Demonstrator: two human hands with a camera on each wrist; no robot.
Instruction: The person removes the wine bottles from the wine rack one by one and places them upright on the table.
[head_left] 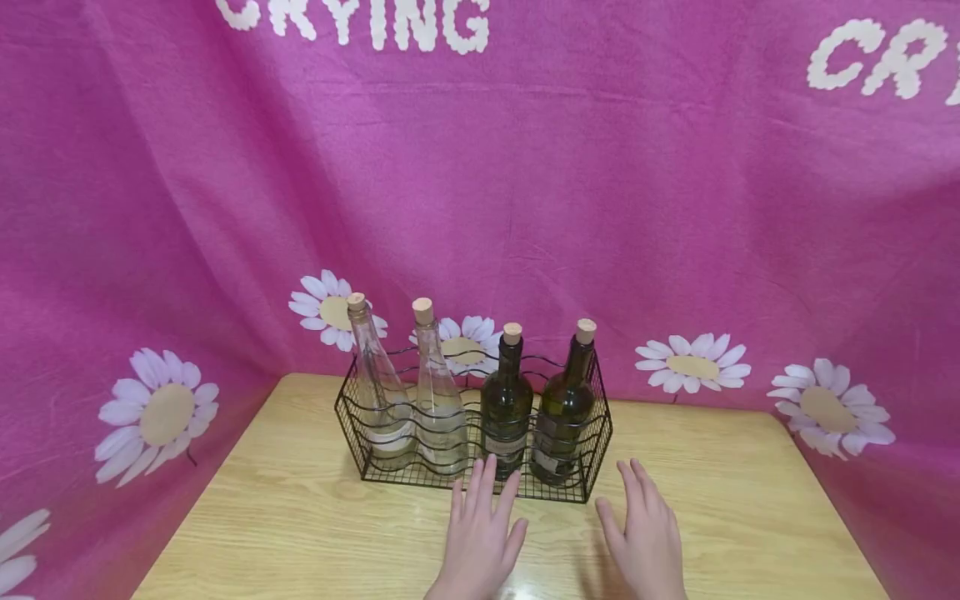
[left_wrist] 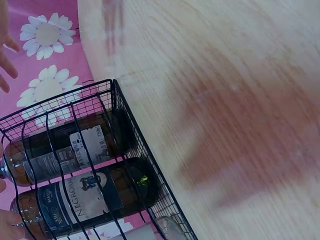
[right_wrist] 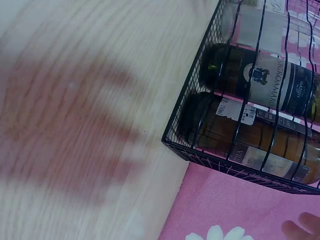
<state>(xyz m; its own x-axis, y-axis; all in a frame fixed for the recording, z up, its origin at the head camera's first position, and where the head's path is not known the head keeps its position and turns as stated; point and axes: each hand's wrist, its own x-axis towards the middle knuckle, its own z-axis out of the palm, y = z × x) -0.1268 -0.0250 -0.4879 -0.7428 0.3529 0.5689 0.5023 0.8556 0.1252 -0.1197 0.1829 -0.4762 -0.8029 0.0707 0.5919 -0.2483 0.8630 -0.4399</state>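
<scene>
A black wire basket stands on the table and holds several corked bottles in a row. On its left side are two clear glass bottles, the outer one leaning left and the inner one nearly upright. To the right are two dark green bottles, one beside the other, which tilts right. My left hand is in front of the basket, fingers spread and straight, fingertips overlapping its lower front in the head view. My right hand hovers right of the basket's front corner, fingers extended, holding nothing.
The light wooden table has its back edge just behind the basket. A pink cloth with white daisies and lettering hangs behind and along both sides. In the left wrist view, labels show on the dark bottles through the wires.
</scene>
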